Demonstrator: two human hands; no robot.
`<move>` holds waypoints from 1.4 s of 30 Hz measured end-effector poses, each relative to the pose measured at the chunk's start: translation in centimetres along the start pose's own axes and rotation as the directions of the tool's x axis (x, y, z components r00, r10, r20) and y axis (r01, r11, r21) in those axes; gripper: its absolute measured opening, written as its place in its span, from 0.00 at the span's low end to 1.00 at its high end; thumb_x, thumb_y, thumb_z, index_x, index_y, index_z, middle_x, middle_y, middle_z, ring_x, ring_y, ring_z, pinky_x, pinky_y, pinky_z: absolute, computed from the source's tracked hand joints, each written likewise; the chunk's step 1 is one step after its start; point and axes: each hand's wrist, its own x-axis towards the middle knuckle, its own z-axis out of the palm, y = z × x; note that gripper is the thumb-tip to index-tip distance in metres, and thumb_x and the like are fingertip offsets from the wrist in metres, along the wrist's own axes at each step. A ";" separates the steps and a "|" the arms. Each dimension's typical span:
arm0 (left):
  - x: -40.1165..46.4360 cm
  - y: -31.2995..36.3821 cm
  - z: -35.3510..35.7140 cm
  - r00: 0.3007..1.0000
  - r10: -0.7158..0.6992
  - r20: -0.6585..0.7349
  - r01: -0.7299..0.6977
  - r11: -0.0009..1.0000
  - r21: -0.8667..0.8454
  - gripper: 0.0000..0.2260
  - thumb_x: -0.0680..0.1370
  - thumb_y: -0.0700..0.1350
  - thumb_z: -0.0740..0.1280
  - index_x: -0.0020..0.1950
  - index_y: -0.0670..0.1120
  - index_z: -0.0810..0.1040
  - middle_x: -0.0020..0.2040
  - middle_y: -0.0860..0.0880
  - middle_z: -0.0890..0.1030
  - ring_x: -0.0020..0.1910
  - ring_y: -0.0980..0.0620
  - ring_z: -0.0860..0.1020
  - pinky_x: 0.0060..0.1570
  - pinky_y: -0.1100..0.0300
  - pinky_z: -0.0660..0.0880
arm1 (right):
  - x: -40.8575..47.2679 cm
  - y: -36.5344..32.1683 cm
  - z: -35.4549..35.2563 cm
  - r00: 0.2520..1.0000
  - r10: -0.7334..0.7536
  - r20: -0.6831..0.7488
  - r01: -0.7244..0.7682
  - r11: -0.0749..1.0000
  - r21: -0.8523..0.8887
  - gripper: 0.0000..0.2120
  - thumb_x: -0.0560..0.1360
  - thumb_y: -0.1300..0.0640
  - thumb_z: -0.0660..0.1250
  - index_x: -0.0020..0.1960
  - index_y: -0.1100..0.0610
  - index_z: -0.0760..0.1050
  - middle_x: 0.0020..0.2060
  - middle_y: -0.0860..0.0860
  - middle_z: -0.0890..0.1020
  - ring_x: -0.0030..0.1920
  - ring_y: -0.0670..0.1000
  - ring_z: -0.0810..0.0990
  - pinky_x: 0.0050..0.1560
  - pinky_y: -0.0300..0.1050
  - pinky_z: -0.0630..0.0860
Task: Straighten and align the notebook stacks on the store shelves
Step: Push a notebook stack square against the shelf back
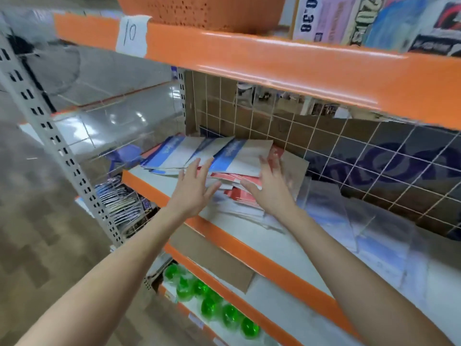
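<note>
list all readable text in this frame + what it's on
"10": handwritten on the white paper tag taped to the top orange shelf edge.
"0.30", seen upside down: on the pale printed sheet on the top shelf.
Large dark letters on the cardboard behind the wire grid: cut off, not readable.
White script on the blue-striped notebooks: blurred.
Packets on the lower left rack: too small to read.

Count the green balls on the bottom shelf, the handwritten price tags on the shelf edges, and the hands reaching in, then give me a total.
Green balls: 7 in view
Handwritten price tag, reading 10: 1
Hands: 2, left hand and right hand
Total: 10
</note>
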 end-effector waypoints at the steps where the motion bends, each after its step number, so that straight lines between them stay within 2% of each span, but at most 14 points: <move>1: 1.0 -0.1 0.2 1.000 0.000 0.028 -0.001 1.000 0.024 0.29 0.81 0.57 0.53 0.77 0.49 0.49 0.77 0.43 0.51 0.76 0.47 0.47 0.73 0.48 0.42 | 0.9 0.0 0.3 0.999 0.027 0.024 -0.027 0.999 -0.024 0.40 0.74 0.35 0.60 0.78 0.51 0.47 0.77 0.60 0.46 0.76 0.62 0.44 0.72 0.62 0.45; 4: 3.6 -0.8 0.8 0.992 0.042 0.117 -0.056 0.991 0.122 0.31 0.79 0.60 0.52 0.78 0.50 0.46 0.77 0.43 0.50 0.76 0.47 0.46 0.73 0.46 0.41 | 2.8 0.1 1.1 0.995 0.054 0.083 -0.047 0.995 -0.084 0.43 0.72 0.31 0.58 0.78 0.48 0.43 0.76 0.59 0.41 0.76 0.59 0.39 0.72 0.61 0.39; 7: 5.1 -1.5 1.2 0.973 0.107 0.206 -0.139 0.979 0.148 0.32 0.78 0.64 0.50 0.77 0.52 0.46 0.78 0.46 0.49 0.76 0.48 0.45 0.73 0.47 0.41 | 3.5 0.2 1.3 0.992 0.023 0.123 -0.005 0.990 -0.140 0.40 0.73 0.30 0.56 0.77 0.45 0.44 0.77 0.53 0.40 0.76 0.54 0.35 0.72 0.60 0.36; 11: 6.0 -2.0 1.7 0.944 0.199 0.262 -0.243 0.959 0.149 0.30 0.78 0.63 0.49 0.77 0.54 0.47 0.78 0.48 0.48 0.76 0.50 0.47 0.73 0.50 0.43 | 2.9 -0.3 1.4 0.980 0.043 0.196 -0.002 0.978 -0.206 0.34 0.77 0.34 0.52 0.77 0.46 0.48 0.78 0.50 0.46 0.77 0.54 0.41 0.71 0.63 0.35; 14: 5.4 -2.4 1.8 0.940 0.249 0.234 -0.283 0.951 0.124 0.29 0.80 0.61 0.52 0.77 0.54 0.48 0.78 0.47 0.49 0.76 0.49 0.49 0.72 0.52 0.45 | 1.6 -1.3 1.8 0.987 0.071 0.145 -0.027 0.960 -0.280 0.30 0.79 0.39 0.51 0.77 0.47 0.49 0.77 0.51 0.50 0.77 0.55 0.48 0.71 0.66 0.43; 17: 4.2 -2.8 1.7 0.932 0.300 0.203 -0.334 0.929 0.160 0.26 0.81 0.56 0.53 0.77 0.53 0.48 0.78 0.47 0.50 0.76 0.48 0.49 0.72 0.52 0.45 | 0.1 -2.4 2.5 0.992 0.107 0.075 -0.080 0.951 -0.298 0.26 0.81 0.45 0.51 0.77 0.48 0.51 0.77 0.50 0.53 0.76 0.53 0.50 0.71 0.63 0.46; 20: 2.8 -3.2 1.3 0.922 0.348 0.169 -0.380 0.898 0.221 0.28 0.81 0.46 0.57 0.77 0.52 0.47 0.78 0.46 0.51 0.76 0.47 0.51 0.72 0.52 0.45 | -1.8 -3.4 3.2 0.988 0.152 0.011 -0.143 0.948 -0.286 0.23 0.83 0.53 0.52 0.77 0.47 0.52 0.77 0.49 0.53 0.76 0.51 0.49 0.72 0.59 0.44; 24: 0.1 -3.6 0.9 0.902 0.423 0.088 -0.430 0.859 0.280 0.28 0.81 0.39 0.54 0.77 0.54 0.46 0.78 0.48 0.50 0.77 0.50 0.48 0.72 0.50 0.41 | -5.4 -4.7 4.1 0.981 0.165 -0.100 -0.189 0.930 -0.314 0.26 0.82 0.62 0.52 0.76 0.45 0.53 0.77 0.49 0.55 0.77 0.50 0.48 0.72 0.59 0.38; 27: -1.8 -3.3 0.8 0.854 0.515 0.077 -0.514 0.813 0.273 0.27 0.81 0.38 0.52 0.77 0.54 0.47 0.78 0.49 0.50 0.77 0.50 0.48 0.72 0.51 0.41 | -8.9 -5.2 4.2 0.968 0.188 -0.168 -0.236 0.909 -0.345 0.33 0.77 0.70 0.56 0.76 0.45 0.54 0.76 0.49 0.56 0.77 0.48 0.48 0.70 0.55 0.34; 30: -3.5 -2.6 0.5 0.792 0.609 0.039 -0.600 0.766 0.228 0.25 0.81 0.38 0.54 0.77 0.51 0.55 0.77 0.48 0.56 0.76 0.48 0.54 0.72 0.50 0.45 | -12.1 -5.8 3.7 0.956 0.220 -0.193 -0.280 0.882 -0.380 0.36 0.75 0.71 0.56 0.76 0.45 0.55 0.76 0.49 0.57 0.77 0.48 0.50 0.69 0.52 0.33; 32: -4.8 -1.7 0.0 0.730 0.684 -0.018 -0.670 0.720 0.178 0.23 0.78 0.35 0.61 0.72 0.47 0.67 0.72 0.45 0.67 0.71 0.43 0.65 0.70 0.45 0.56 | -13.9 -6.1 3.0 0.945 0.248 -0.213 -0.315 0.865 -0.390 0.35 0.75 0.71 0.56 0.76 0.44 0.54 0.76 0.48 0.57 0.77 0.48 0.50 0.70 0.53 0.35; 34: -5.5 -0.8 -0.2 0.658 0.745 -0.106 -0.729 0.666 0.156 0.22 0.70 0.30 0.69 0.63 0.43 0.77 0.63 0.41 0.77 0.62 0.39 0.75 0.63 0.39 0.67 | -15.5 -6.1 2.3 0.934 0.263 -0.242 -0.342 0.855 -0.390 0.35 0.76 0.69 0.57 0.76 0.44 0.54 0.76 0.48 0.57 0.77 0.48 0.50 0.71 0.53 0.34; 39: -8.0 3.7 -0.3 0.575 0.800 -0.168 -0.791 0.597 0.132 0.21 0.68 0.29 0.68 0.60 0.44 0.80 0.59 0.43 0.80 0.60 0.37 0.77 0.60 0.36 0.67 | -20.0 -4.9 -0.4 0.891 0.297 -0.344 -0.424 0.816 -0.392 0.31 0.78 0.67 0.54 0.75 0.44 0.55 0.76 0.48 0.59 0.77 0.49 0.49 0.69 0.53 0.30; 42: -9.4 7.3 -0.2 0.496 0.841 -0.214 -0.818 0.536 0.207 0.22 0.66 0.30 0.64 0.57 0.44 0.82 0.58 0.45 0.81 0.59 0.38 0.77 0.58 0.34 0.68 | -22.6 -3.4 -2.1 0.851 0.277 -0.446 -0.452 0.818 -0.355 0.32 0.76 0.69 0.54 0.75 0.45 0.59 0.75 0.50 0.62 0.77 0.51 0.50 0.70 0.55 0.30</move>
